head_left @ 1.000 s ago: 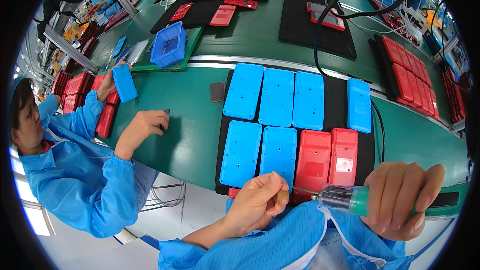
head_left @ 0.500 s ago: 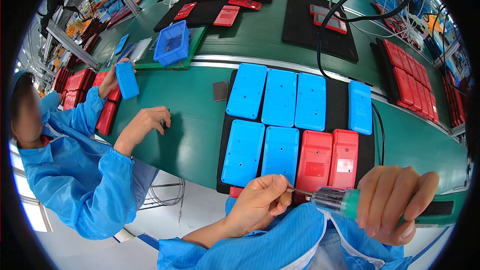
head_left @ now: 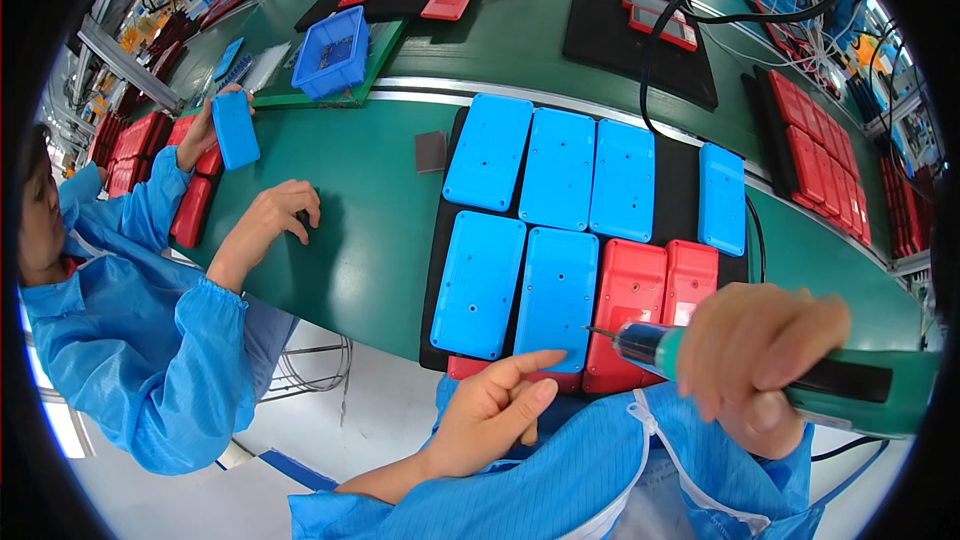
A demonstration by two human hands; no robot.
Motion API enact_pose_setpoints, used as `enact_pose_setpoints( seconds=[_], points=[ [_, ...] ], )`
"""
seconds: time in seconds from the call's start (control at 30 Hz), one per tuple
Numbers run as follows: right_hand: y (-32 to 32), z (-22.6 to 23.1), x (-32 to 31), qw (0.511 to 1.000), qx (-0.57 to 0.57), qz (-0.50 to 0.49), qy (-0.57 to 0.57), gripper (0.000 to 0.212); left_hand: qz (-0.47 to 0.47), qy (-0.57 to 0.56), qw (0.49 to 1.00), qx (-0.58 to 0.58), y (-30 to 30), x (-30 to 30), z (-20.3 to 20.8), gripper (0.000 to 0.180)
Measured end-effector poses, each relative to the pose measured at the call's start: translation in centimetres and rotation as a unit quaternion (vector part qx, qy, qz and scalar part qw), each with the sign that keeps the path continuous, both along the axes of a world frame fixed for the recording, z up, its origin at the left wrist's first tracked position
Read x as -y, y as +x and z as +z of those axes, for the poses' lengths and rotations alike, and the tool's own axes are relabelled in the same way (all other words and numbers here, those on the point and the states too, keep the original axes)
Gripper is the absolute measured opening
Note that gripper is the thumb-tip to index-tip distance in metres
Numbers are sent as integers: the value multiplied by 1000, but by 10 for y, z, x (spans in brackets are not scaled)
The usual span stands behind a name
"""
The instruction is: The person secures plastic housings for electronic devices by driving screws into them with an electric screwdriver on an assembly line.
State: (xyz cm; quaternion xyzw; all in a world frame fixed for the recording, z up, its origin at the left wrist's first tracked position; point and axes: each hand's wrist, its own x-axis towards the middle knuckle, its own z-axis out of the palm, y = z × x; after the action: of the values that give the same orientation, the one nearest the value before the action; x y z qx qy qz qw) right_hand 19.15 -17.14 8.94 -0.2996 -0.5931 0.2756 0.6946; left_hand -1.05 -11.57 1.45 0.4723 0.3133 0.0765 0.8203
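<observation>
My right hand (head_left: pixel 755 355) is wrapped round a green electric screwdriver (head_left: pixel 872 390) with a clear front sleeve. Its thin bit points left, over the right edge of a blue plastic casing (head_left: pixel 557 280); contact with it cannot be told. My left hand (head_left: pixel 482 418) has its index finger stretched out at that casing's near end, thumb apart, with nothing seen in it. More blue casings (head_left: pixel 487 152) lie in two rows on a black mat (head_left: pixel 679 165). Beside them in the near row are two red casings (head_left: pixel 632 285). Another red edge shows under the near blue ones.
To the left, a co-worker in a blue smock (head_left: pixel 130 320) holds up a blue casing (head_left: pixel 236 130). A blue parts bin (head_left: pixel 331 52) stands on a green board. Black cables (head_left: pixel 648 70) hang over the bench. Stacked red casings (head_left: pixel 815 155) lie at the right.
My left fingers have let go of the screwdriver bit and spread, the index reaching to the blue casing. The screwdriver has moved slightly up and left. The whole view has shifted a little.
</observation>
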Motion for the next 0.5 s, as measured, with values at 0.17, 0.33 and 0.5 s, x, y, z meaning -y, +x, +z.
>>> enact_pose_setpoints(
  seconds=[0.17,0.33,0.5],
  points=[
    [0,3,-7,994,91,43,-47,20,-52,82,995,-2,-1,1,-3,37],
    [-4,-2,-12,992,95,59,-50,18,-46,-15,998,41,-5,-3,-13,38],
    [-8,-3,-14,993,83,57,-56,19,-18,-68,993,91,-4,-4,-14,37]
  ],
)
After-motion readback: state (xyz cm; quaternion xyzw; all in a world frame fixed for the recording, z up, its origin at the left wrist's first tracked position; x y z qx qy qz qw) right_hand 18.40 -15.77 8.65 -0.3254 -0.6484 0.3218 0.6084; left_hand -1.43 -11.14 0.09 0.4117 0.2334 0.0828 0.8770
